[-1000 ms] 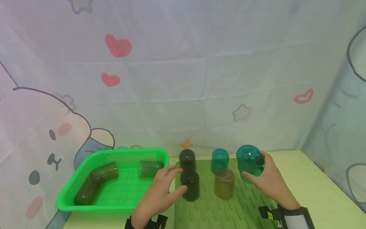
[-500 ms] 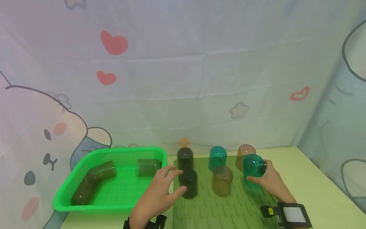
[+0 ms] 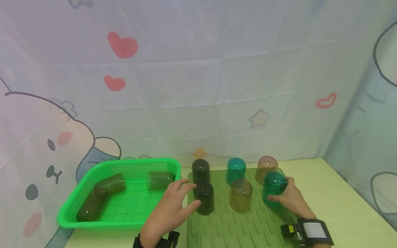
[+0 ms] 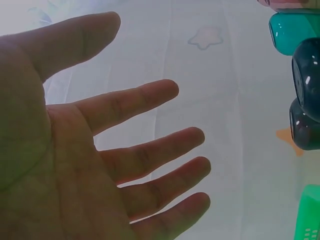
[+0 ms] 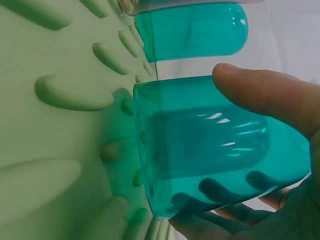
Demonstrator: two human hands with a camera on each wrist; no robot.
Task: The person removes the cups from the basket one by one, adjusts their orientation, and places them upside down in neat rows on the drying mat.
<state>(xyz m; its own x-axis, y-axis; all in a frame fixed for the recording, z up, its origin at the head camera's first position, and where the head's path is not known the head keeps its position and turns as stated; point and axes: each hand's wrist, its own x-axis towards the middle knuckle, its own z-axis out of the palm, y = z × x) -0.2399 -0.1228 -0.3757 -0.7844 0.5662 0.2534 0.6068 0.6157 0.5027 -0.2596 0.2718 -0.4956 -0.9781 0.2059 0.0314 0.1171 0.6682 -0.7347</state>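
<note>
My right hand grips a teal glass, thumb on one side and fingers on the other. The glass is upside down over the right part of the green drying mat. In the right wrist view, the rim of this teal glass is at the mat's ridges; whether it touches all round I cannot tell. My left hand has its fingers spread and holds nothing, between the green basket and a dark glass. The left wrist view shows the open palm and fingers of this left hand.
Upside down on the mat stand another dark glass, a second teal glass, an amber glass and a pinkish glass. Brownish glasses lie on their sides in the basket. A patterned cloth hangs behind.
My right hand has lowered the teal glass towards me onto or close to the mat, uncovering the pinkish glass behind. The left hand has barely moved.
</note>
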